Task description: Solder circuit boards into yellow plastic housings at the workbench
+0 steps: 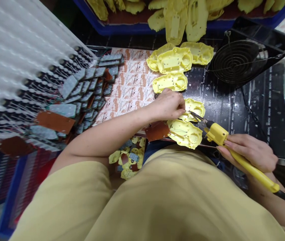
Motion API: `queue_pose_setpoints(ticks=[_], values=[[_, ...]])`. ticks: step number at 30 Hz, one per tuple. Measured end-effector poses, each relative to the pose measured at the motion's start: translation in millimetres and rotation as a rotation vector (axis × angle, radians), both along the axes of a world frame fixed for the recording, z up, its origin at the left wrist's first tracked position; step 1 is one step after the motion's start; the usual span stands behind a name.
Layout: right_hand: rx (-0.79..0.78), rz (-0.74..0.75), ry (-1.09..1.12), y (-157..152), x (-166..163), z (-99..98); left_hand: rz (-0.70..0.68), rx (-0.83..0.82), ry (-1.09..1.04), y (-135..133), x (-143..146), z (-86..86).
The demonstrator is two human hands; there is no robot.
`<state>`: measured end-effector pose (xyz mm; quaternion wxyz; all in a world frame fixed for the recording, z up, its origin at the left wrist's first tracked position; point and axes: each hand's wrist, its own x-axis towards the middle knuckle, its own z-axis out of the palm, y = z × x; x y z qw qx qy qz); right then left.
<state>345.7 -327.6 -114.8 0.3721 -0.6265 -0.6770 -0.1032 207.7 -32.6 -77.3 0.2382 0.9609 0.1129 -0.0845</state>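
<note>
My right hand (251, 150) grips a yellow soldering iron (248, 165), whose dark tip reaches left over a yellow plastic shell (195, 106). At that same shell my left hand (170, 104) is closed in a pinch near the tip; what lies between its fingers is too small to make out. Just below sits another yellow shell (186, 134) with a thin wire across it. A brown board (158, 130) lies beside this lower shell, under my left wrist. Behind my left hand is one more yellow shell (170, 82).
To the left, circuit boards (87, 87) are piled with wires and black round parts, against a white ribbed sheet (32, 43). A black fan (235, 62) stands at right. Behind, a blue crate (137, 29) holds yellow shells. More shells and boards (129, 159) lie below the table edge.
</note>
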Motion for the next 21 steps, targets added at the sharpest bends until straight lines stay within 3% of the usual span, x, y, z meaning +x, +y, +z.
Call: queue_pose_setpoints(ticks=[17, 21], values=[[0.017, -0.015, 0.027, -1.9, 4.9, 1.2, 0.014, 0.018, -0.007, -1.0, 1.3, -0.4], [0.083, -0.131, -0.037, 2.8, -0.1, 8.0, 0.006, 0.025, -0.005, -1.5, 1.5, -0.1]])
